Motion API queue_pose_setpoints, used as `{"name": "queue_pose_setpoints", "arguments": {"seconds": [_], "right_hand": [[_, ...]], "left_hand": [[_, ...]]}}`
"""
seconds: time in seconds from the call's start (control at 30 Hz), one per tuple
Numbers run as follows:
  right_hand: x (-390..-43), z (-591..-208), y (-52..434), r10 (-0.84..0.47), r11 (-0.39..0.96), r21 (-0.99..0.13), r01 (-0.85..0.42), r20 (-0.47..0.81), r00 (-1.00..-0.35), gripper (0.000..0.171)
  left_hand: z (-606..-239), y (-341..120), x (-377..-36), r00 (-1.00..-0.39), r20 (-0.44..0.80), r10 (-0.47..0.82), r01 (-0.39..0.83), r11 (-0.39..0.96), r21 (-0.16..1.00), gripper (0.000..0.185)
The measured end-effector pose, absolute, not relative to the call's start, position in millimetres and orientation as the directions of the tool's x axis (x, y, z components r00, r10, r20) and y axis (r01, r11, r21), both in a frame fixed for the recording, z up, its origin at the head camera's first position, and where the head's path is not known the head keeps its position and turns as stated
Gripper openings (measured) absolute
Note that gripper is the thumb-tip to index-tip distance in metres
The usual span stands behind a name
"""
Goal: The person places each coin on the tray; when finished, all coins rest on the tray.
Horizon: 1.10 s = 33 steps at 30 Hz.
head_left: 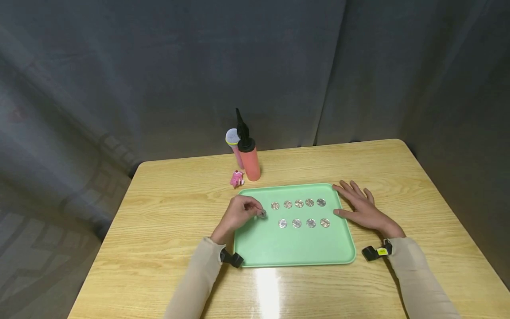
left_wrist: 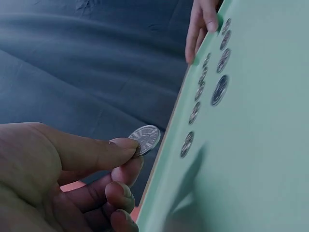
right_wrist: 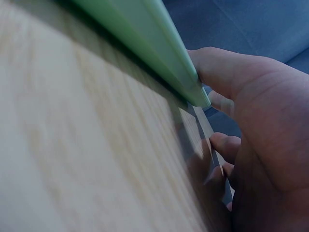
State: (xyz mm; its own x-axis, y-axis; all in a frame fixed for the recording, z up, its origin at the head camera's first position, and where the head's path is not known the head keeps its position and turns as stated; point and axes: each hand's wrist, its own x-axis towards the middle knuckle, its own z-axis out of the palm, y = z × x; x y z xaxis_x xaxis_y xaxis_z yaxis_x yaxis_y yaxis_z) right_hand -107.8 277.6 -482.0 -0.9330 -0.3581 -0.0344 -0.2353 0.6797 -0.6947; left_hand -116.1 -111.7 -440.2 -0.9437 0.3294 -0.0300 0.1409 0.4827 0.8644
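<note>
Wooden table [head_left: 167, 221] | left grip [head_left: 239, 215] pinches coin [head_left: 262, 214] | right grip [head_left: 364, 208] flat, fingertips hidden by tray [head_left: 295, 248]

Silver coin [head_left: 262, 214], round with a radiating relief pattern, is being pinched at its edge between thumb and forefinger of the left hand [head_left: 238, 214], hovering tilted over the green tray [head_left: 295, 248] at its 9 o'clock side. Nine matching coins [head_left: 296, 223] are lying flat in two rows toward 12 o'clock.
</note>
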Motion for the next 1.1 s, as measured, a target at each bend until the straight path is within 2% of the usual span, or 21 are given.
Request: {"name": "queue_pose_setpoints", "arguments": {"seconds": [0.17,0.47,0.73,1.1], "right_hand": [[-108.6,-484.1,278.3,-0.357,0.673,-0.702,-0.235,-0.030,-0.934,0.078],[-108.1,-483.1,278.2,-0.363,0.670,-0.702,-0.239,-0.029,-0.931,0.078],[-108.4,-484.4,278.2,-0.358,0.673,-0.699,-0.241,-0.023,-0.933,0.078],[-108.6,-484.9,277.5,-0.357,0.669,-0.707,-0.227,-0.038,-0.933,0.078]], "left_hand": [[-447.2,-103.0,-114.5,-0.920,-0.049,0.389,0.159,0.485,0.860,0.008],[-451.8,-92.4,-107.6,-0.900,-0.095,0.425,0.194,0.587,0.786,0.019],[-454.9,-88.5,-104.6,-0.896,-0.061,0.440,0.257,0.625,0.737,0.009],[-451.5,-84.5,-102.6,-0.903,-0.120,0.411,0.254,0.740,0.622,0.009]]}}
